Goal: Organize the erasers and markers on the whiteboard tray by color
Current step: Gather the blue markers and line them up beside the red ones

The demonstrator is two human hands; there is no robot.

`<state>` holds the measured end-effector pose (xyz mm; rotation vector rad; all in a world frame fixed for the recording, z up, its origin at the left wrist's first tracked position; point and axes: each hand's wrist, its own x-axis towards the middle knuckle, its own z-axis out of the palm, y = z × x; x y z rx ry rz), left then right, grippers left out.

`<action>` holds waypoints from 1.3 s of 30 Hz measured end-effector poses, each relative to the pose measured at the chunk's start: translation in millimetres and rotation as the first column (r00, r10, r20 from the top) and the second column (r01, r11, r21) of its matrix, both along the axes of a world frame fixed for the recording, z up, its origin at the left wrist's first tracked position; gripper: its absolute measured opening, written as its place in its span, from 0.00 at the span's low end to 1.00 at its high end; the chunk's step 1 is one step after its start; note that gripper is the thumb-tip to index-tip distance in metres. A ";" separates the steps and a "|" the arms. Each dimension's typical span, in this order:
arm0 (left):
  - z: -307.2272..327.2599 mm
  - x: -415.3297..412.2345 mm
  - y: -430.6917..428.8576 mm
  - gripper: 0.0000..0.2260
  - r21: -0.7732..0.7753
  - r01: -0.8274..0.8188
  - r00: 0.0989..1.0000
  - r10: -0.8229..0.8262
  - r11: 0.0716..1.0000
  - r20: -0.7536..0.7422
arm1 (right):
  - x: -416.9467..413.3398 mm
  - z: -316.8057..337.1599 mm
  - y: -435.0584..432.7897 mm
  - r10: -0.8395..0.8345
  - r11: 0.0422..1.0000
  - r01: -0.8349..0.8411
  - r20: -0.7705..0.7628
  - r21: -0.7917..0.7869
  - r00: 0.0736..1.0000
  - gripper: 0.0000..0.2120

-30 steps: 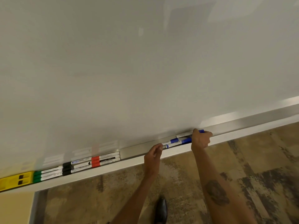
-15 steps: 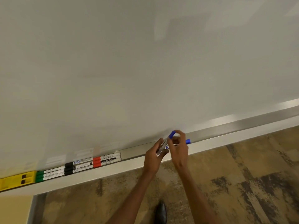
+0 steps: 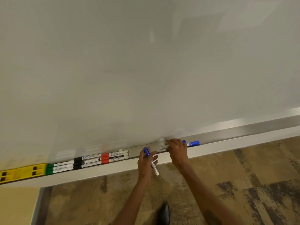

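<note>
My left hand (image 3: 146,161) holds a blue-capped marker (image 3: 152,162) in front of the tray's edge, cap up and tilted. My right hand (image 3: 177,149) rests in the whiteboard tray (image 3: 235,140) over two more blue markers (image 3: 193,143), whose caps stick out to its right; whether it grips them I cannot tell. Farther left in the tray lie red-capped markers (image 3: 113,157), black-capped markers (image 3: 86,161) and green-capped markers (image 3: 59,167) in stacked groups. Yellow erasers (image 3: 24,172) sit at the far left end.
The whiteboard (image 3: 146,70) fills the upper view. Patterned brown carpet (image 3: 227,184) lies below the tray. A black shoe (image 3: 164,214) shows near the bottom. A yellow wall (image 3: 16,207) stands at the lower left. A bare stretch of tray runs between the red markers and my hands.
My left hand has taken one blue marker off the tray and holds it in front of the edge. My right hand went to it, then returned to the remaining blue markers.
</note>
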<state>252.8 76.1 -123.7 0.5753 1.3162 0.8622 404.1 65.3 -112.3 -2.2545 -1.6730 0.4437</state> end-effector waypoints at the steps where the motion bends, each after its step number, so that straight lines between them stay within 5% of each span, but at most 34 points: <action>1: -0.6 -2.5 0.5 0.14 -0.050 -0.036 0.998 0.038 0.998 0.053 | -0.3 -1.7 2.5 0.066 0.997 -0.064 0.042 -0.033 0.997 0.18; 8: 1.7 -19.0 4.9 0.09 -0.229 -0.159 0.927 0.225 0.960 0.300 | -2.6 -7.9 11.9 0.284 0.958 -0.267 0.204 -0.108 0.937 0.18; 13: -0.5 -19.2 6.9 0.10 -0.238 -0.183 0.903 0.259 0.954 0.343 | -14.2 3.7 14.8 0.257 0.957 -0.274 0.159 0.098 0.953 0.16; 16: 0.6 -16.6 7.2 0.10 -0.244 -0.194 0.889 0.276 0.950 0.366 | -30.0 20.5 11.5 0.101 0.920 -0.057 -0.095 0.388 0.990 0.14; 18: 3.4 -14.2 7.2 0.11 -0.247 -0.204 0.876 0.289 0.947 0.386 | -40.6 31.3 5.5 -0.003 0.882 0.167 -0.349 0.441 0.937 0.14; 22: 11.7 -11.9 7.9 0.15 -0.216 -0.225 0.842 0.302 0.950 0.447 | -56.4 39.6 -11.4 -0.133 0.816 0.518 -0.789 0.257 0.600 0.08; 26: 16.7 -13.2 8.7 0.19 -0.126 -0.221 0.846 0.255 0.967 0.468 | -62.3 25.9 -29.5 -0.190 0.848 0.522 -0.862 0.098 0.471 0.04; 31: 15.1 -18.1 10.8 0.15 -0.150 -0.227 0.838 0.272 0.962 0.474 | -58.4 10.8 -39.4 -0.204 0.920 0.392 -0.828 0.020 0.522 0.05; 36: 12.6 -19.8 8.0 0.16 -0.223 -0.259 0.823 0.336 0.940 0.459 | -22.1 3.1 -33.7 -0.209 0.945 0.283 -0.360 0.165 0.909 0.16; 39: 9.4 -17.6 3.1 0.17 -0.249 -0.266 0.819 0.355 0.931 0.451 | 7.2 2.0 -22.7 -0.460 0.841 0.518 -0.298 0.157 0.836 0.16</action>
